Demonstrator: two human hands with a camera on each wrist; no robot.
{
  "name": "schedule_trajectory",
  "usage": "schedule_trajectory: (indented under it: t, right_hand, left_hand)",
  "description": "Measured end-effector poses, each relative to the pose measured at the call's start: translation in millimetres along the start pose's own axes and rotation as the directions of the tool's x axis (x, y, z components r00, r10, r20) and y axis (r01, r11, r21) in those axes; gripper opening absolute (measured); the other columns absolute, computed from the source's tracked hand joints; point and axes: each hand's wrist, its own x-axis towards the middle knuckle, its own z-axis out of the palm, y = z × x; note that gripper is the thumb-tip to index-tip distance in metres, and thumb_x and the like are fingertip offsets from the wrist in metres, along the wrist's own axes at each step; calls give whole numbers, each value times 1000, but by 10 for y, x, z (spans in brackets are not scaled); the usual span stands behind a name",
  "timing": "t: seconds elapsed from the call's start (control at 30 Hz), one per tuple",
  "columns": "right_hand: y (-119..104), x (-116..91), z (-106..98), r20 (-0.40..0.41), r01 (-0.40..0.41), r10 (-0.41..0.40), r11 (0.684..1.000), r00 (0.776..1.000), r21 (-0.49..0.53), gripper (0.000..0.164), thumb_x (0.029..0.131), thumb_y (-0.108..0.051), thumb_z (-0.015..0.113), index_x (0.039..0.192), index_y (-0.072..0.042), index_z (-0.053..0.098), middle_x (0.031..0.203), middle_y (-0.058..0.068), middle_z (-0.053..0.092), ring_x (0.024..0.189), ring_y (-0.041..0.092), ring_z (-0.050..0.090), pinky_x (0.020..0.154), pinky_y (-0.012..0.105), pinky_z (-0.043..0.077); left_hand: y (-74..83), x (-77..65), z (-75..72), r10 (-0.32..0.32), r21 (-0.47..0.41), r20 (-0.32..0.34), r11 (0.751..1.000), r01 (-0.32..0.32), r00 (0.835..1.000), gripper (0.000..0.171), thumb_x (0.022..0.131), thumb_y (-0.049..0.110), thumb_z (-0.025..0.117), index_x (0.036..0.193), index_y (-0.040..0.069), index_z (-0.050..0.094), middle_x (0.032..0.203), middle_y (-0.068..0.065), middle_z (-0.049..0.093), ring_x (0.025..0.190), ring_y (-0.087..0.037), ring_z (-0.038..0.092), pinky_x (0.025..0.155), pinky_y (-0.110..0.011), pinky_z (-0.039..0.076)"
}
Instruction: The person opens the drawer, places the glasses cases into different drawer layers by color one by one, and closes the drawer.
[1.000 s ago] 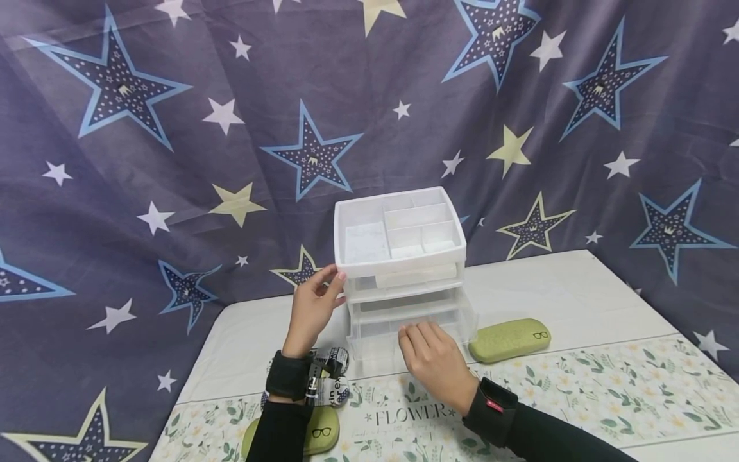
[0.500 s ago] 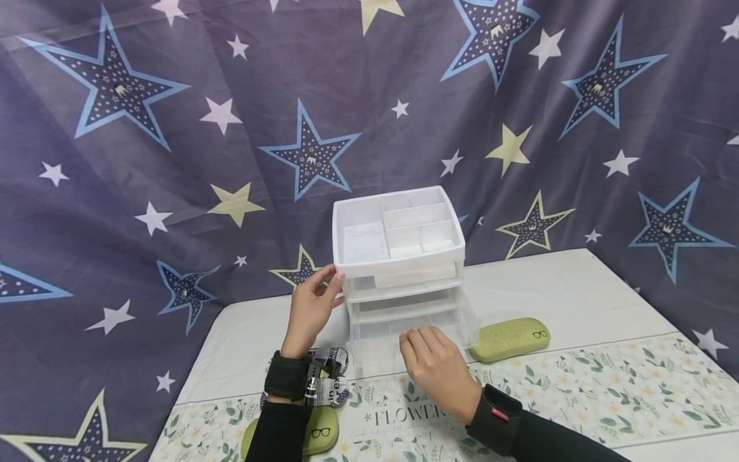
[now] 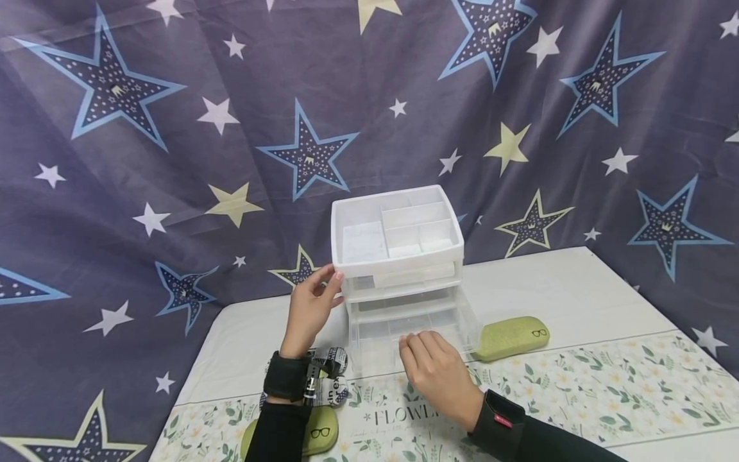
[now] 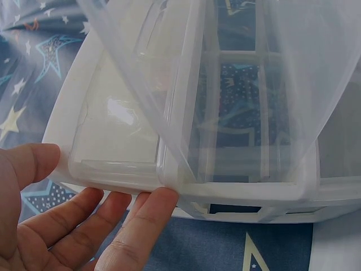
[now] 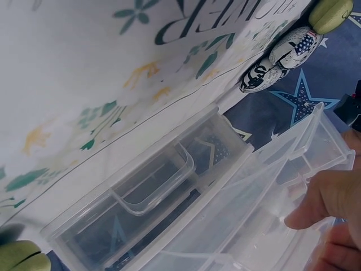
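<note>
A white plastic drawer organizer point(image 3: 398, 262) with a divided top tray stands at the middle of the table. One of its clear drawers point(image 3: 375, 353) sticks out toward me. My right hand point(image 3: 439, 375) grips that drawer's front; in the right wrist view the thumb point(image 5: 307, 206) lies over its inner side. My left hand point(image 3: 307, 316) touches the organizer's left front corner, fingertips point(image 4: 163, 197) against the side and thumb near the top rim. A drawer above, holding something pale, is pushed in. Below the pulled one, the right wrist view shows another clear drawer point(image 5: 152, 192), pushed in.
A green glasses case point(image 3: 514, 338) lies right of the organizer. Another green case point(image 3: 323, 431) lies partly under my left forearm, near rounded newspaper-print items point(image 3: 331, 390). A flower-print cloth point(image 3: 606, 391) covers the table front; a starry curtain point(image 3: 381, 147) hangs behind.
The clear drawer has slid a little farther out toward me, with my right hand moving back and slightly down along with it. My left hand stays at the organizer's corner.
</note>
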Motion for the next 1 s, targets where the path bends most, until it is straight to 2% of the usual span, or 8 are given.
schedule_trajectory:
  t: [0.77, 1.0]
  right_hand:
    - [-49, -14, -57, -17, 9, -9, 1000, 1000, 5, 37, 107, 6, 38, 99, 4, 73, 87, 13, 68, 74, 23, 61, 71, 32, 60]
    - [-58, -35, -69, -5, -3, 3, 1000, 1000, 14, 36, 107, 5, 38, 97, 3, 72, 83, 11, 64, 72, 22, 58, 70, 32, 59]
  left_hand:
    - [-11, -1, -4, 13, 11, 5, 1000, -13, 1000, 56, 99, 41, 69, 141, 5, 60, 131, -17, 65, 108, -35, 70, 86, -32, 63]
    - [-19, 6, 1, -1, 18, 5, 1000, 1, 1000, 53, 101, 36, 68, 142, 5, 59, 131, -17, 64, 109, -35, 70, 87, -34, 63]
